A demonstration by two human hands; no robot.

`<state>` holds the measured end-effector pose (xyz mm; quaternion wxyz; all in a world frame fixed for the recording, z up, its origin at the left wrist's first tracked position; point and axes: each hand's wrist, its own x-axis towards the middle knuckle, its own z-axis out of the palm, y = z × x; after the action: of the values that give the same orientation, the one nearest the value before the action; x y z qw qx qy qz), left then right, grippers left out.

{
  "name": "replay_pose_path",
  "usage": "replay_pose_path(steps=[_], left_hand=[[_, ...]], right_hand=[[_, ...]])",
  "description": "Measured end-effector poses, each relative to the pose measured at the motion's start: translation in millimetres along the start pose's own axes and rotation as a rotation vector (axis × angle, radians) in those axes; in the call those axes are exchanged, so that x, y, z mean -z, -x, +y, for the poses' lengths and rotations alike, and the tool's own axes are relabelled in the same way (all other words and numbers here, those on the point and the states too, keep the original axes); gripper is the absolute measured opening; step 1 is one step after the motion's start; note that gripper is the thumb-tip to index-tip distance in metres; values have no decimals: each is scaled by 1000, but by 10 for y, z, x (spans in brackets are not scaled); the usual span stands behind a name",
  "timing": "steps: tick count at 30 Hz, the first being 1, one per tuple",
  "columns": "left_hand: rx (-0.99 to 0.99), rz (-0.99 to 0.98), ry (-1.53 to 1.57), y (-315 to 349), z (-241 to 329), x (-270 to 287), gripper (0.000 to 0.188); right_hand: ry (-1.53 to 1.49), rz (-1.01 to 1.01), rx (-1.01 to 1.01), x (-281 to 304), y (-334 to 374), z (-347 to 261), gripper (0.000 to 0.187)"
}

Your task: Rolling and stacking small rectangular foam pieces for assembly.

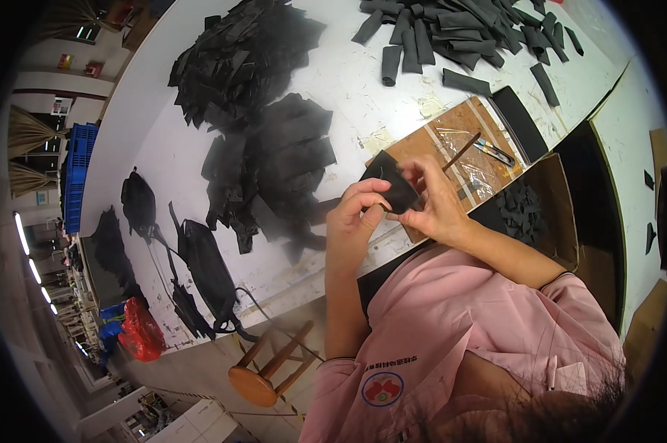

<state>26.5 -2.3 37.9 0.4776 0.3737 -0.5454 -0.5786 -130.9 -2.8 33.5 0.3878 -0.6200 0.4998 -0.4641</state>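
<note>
Pink cloth of the wearer's shirt (pixel 451 332) fills the lower right of the frame, nearest the lens. Just above it, at centre, a small black piece (pixel 400 193) is held up between both hands: the left hand (pixel 356 210) curls fingers and thumb onto its lower left side, the right hand (pixel 433 203) pinches its right edge, probably so its edges stay steady and in view. Whether it is folded, I cannot tell. Beyond the fingers lies a brown board (pixel 415 140), likely there to spare the tabletop, with a cutter (pixel 494 152) and a thin brown strip (pixel 462 150) on it, presumably kept within the right hand's reach. Below right, a cardboard box (pixel 564 210) contains small dark scraps (pixel 520 209), its walls seemingly there to keep them together. Farther out on the white table (pixel 156 133), flat black pieces (pixel 249 55) heap at upper left and black tubes (pixel 459 33) at upper right, apparently kept apart by shape; strapped black pouches (pixel 204 266) lie at lower left.
</note>
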Motion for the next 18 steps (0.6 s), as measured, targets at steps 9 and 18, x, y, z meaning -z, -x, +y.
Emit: replay_pose_path(steps=[9, 18], left_hand=[[-12, 285, -21, -4, -6, -257, 9], [230, 432, 98, 154, 160, -414, 19]], right_hand=[[193, -13, 379, 62, -3, 19, 16], [380, 40, 474, 118, -43, 47, 19]])
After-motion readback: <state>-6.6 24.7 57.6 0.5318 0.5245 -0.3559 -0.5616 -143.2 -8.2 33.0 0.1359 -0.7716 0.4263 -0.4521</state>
